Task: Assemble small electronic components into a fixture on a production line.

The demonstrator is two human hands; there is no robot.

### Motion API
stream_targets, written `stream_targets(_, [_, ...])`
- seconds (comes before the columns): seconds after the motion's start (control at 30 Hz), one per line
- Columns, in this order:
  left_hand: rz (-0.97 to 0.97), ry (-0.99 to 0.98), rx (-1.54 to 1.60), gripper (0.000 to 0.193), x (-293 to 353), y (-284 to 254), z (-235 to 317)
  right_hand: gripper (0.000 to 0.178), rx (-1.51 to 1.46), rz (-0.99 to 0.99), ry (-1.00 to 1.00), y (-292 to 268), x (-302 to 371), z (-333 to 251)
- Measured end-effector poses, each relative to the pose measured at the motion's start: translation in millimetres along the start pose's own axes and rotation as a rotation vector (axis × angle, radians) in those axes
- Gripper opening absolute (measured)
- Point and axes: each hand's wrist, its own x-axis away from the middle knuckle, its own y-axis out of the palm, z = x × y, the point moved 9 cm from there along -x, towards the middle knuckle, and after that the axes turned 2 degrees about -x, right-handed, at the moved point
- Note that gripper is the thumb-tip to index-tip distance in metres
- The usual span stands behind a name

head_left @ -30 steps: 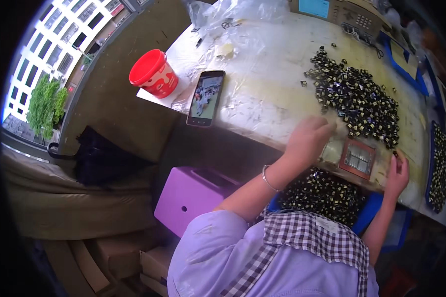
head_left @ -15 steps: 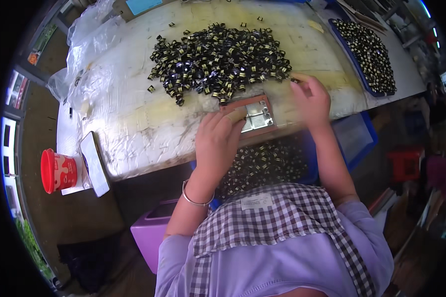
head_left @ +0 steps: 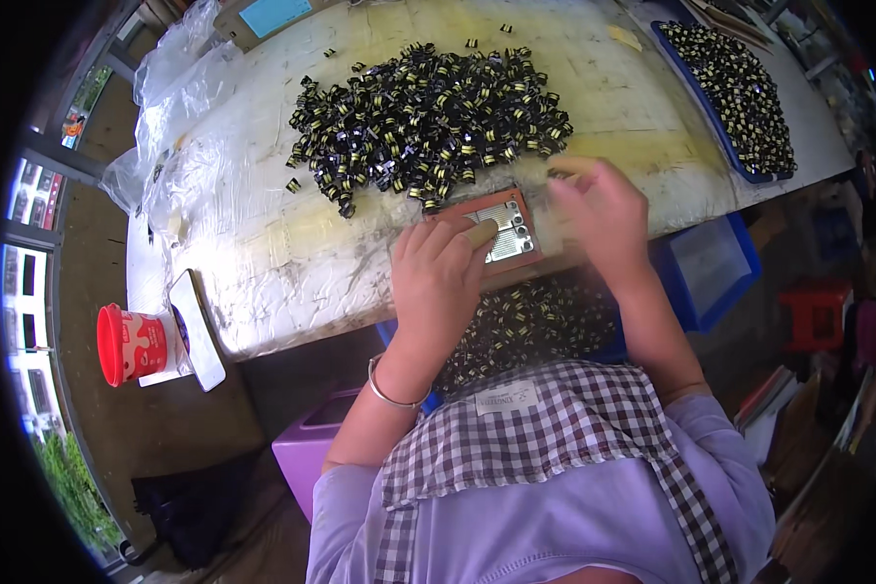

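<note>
My left hand (head_left: 440, 277) rests on a reddish-brown block (head_left: 528, 259) with a slotted metal plate (head_left: 504, 237) on top, near the table's front edge. Its fingers are bent together over the plate's left part; whatever they grip is hidden. My right hand (head_left: 605, 216), smeared by motion, hovers just right of the block. Between its thumb and forefinger is a small dark part (head_left: 559, 174). Beyond both hands lies a loose heap of small black-and-yellow parts (head_left: 428, 122), like tiny wound coils.
A blue tray (head_left: 715, 131) of similar parts stands at the far right. More parts fill a bin (head_left: 535, 321) below the table edge. At the left are a red tub (head_left: 131, 346), a phone-like white slab (head_left: 197, 331) and clear plastic bags (head_left: 180, 92). An empty-looking blue crate (head_left: 715, 268) sits lower right.
My right hand has moved left and slightly nearer, from the heap's right edge toward the block, with the small dark part in its fingertips. My left hand stays on the plate.
</note>
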Motion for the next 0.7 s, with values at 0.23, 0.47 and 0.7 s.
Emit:
stream_targets(0.23, [0.022, -0.07, 0.045, 0.016, 2.7, -12.7, -5.3, 0.019, 0.067, -0.258, -0.164, 37.2, 5.1, -22.6])
stream_targets(0.47, [0.044, -0.223, -0.182, 0.015, -1.8, -22.5, -47.4, 0.017, 0.042, -0.41, -0.368, 60.6, 8.0, -43.0])
stream_targets(0.7, [0.138, -0.227, -0.187, 0.011, -1.2, -25.6, -34.2, 0.016, 0.043, -0.509, -0.359, 67.3, 7.8, -42.8])
